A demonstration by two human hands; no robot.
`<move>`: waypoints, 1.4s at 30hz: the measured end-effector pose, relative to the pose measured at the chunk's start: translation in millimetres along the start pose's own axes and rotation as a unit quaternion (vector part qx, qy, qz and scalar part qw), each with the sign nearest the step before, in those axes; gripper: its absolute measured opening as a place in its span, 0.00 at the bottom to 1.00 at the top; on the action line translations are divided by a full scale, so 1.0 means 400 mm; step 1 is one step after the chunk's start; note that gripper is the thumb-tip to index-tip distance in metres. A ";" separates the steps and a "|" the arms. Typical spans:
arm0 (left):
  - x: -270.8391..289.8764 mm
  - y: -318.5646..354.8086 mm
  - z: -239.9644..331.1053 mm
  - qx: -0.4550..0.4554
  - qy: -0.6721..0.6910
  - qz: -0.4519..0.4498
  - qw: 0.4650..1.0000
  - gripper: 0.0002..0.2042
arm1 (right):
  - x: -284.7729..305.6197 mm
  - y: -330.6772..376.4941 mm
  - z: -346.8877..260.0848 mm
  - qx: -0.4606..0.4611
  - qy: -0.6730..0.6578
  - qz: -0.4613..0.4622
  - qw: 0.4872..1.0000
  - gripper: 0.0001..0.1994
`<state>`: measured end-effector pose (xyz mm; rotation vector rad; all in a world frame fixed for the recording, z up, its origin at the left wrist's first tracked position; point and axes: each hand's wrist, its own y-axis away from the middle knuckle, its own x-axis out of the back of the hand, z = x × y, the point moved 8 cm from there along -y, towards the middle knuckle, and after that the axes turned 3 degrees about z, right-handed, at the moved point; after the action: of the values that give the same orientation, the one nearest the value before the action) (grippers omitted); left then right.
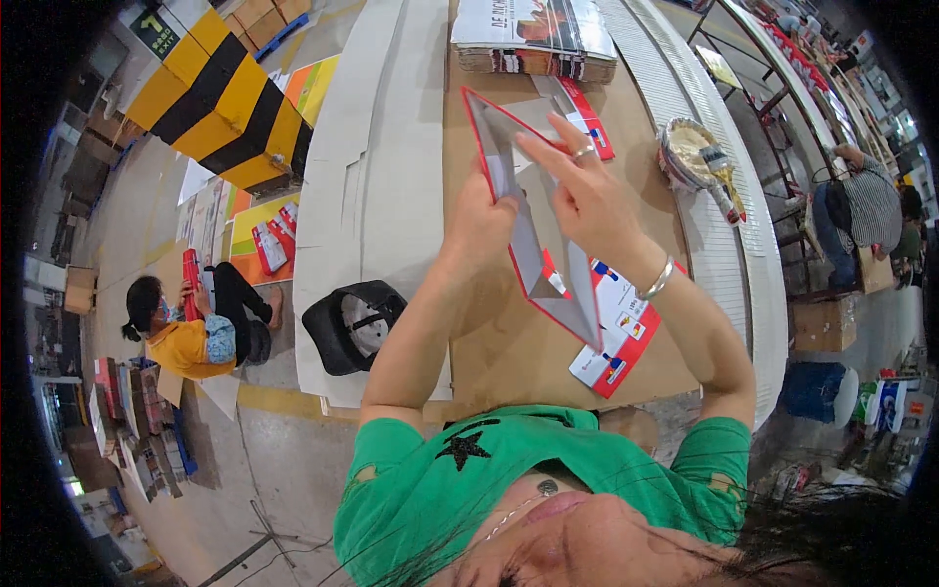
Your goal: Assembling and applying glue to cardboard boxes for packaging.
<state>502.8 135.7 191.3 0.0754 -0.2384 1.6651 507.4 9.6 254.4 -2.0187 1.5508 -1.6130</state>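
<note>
Left hand has fingers clamped on the red-edged cardboard frame, held up over the surface; right hand fingers extended across it, can't tell if they grip. I'd hold left steady, press walls lightly, avoid creasing corners.

Box frame looks smooth, matt cardboard; bracelet, shiny metal; cap at near left, matt cloth; far stack, glossy paper on top.

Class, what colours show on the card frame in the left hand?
The card frame shows grey inside with red edges; best seen in the head view.
</note>
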 end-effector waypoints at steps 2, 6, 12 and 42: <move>-0.015 0.011 0.020 -0.028 -0.010 0.004 1.000 0.30 | -0.007 -0.020 -0.027 0.057 0.057 0.009 0.997 0.32; -0.040 0.028 0.054 -0.029 -0.013 -0.007 0.999 0.34 | -0.011 -0.064 -0.013 -0.002 0.039 -0.011 0.999 0.30; -0.026 0.033 0.076 -0.021 -0.084 0.004 0.996 0.35 | 0.015 -0.096 -0.009 -0.009 0.036 -0.019 0.999 0.28; -0.050 -0.008 0.061 -0.014 -0.230 0.033 0.972 0.32 | 0.019 -0.119 0.071 -0.024 0.109 0.029 0.993 0.05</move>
<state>506.0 111.5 211.6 0.4399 -0.6196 1.6927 558.1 12.8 277.6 -1.8531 1.7178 -1.8426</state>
